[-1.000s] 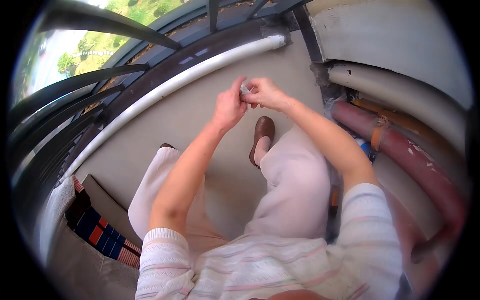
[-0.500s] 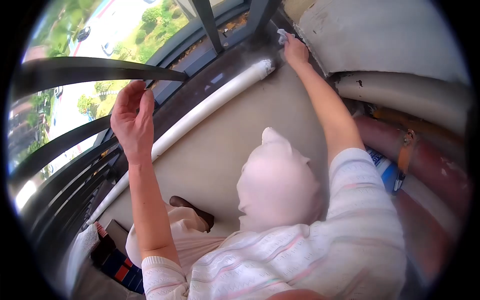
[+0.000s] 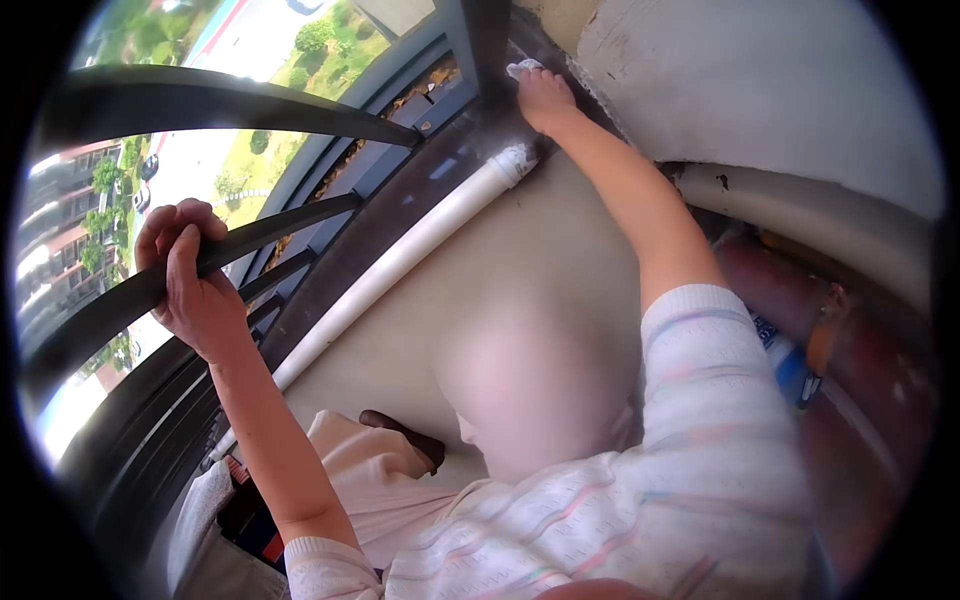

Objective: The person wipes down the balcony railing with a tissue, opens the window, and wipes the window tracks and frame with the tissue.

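My left hand [image 3: 200, 285] is wrapped round a dark metal railing bar [image 3: 295, 216] on the left, its fingers curled over the far side. At the top, my right hand [image 3: 547, 100] holds a crumpled white cloth or tissue [image 3: 522, 68]. It presses this onto the dark ledge [image 3: 440, 165] at the foot of the railing, near the corner by the wall. Part of the cloth lies hidden under my fingers. A white pipe [image 3: 410, 245] runs along the ledge, its wrapped end just below my right hand.
A pale bulky block [image 3: 760, 80] stands at the upper right. Below it lie dark red pipes or rolls [image 3: 870, 360] and a blue-and-white package [image 3: 785, 365]. My brown shoe [image 3: 405, 438] is on the floor [image 3: 470, 250]. Trees and a road show beyond the railing.
My left hand has moved left and closed round a railing bar. My right hand has slid left along the ledge with the cloth. The view has shifted a little.
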Demonstrator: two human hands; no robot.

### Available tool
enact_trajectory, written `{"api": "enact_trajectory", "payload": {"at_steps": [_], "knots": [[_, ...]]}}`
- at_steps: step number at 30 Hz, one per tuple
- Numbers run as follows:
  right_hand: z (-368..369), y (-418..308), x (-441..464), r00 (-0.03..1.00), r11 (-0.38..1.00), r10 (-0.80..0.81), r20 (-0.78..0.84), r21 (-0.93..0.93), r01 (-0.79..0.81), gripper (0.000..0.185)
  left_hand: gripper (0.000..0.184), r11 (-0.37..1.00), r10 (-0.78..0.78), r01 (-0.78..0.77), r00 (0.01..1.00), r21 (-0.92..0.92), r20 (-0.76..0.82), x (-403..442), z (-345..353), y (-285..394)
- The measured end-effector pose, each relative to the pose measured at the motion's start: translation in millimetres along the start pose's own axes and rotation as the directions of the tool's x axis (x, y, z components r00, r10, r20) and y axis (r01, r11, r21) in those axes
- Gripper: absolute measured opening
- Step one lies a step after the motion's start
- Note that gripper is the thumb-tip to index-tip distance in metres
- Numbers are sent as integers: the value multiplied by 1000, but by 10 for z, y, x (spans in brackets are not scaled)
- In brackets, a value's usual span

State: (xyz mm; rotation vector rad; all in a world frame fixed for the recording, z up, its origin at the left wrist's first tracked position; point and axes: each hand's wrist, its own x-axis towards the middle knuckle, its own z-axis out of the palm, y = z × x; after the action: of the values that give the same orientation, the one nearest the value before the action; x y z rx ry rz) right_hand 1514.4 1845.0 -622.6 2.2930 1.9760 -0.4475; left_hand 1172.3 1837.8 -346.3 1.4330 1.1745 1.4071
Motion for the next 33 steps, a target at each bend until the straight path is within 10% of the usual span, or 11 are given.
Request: {"api": "enact_trajectory", "payload": {"at_steps": [6, 9, 24, 33], "knots": [[-92, 152, -482, 980, 998, 36, 196, 39, -44, 35, 20, 1000, 28, -28, 999, 5, 36, 7, 9, -5], [-173, 81, -34, 973, 962, -201, -116, 162, 218, 36, 20, 999, 43, -42, 998, -9, 55, 4, -4, -15], [-291, 97, -39, 944, 996, -92, 318, 11, 93, 32, 17, 986, 28, -27, 1000, 163, -5, -3, 30, 2], [-103, -11, 458, 970, 972, -228, 82, 76, 222, 29, 18, 991, -13, 8, 999, 135, 32, -19, 12, 40]]}}
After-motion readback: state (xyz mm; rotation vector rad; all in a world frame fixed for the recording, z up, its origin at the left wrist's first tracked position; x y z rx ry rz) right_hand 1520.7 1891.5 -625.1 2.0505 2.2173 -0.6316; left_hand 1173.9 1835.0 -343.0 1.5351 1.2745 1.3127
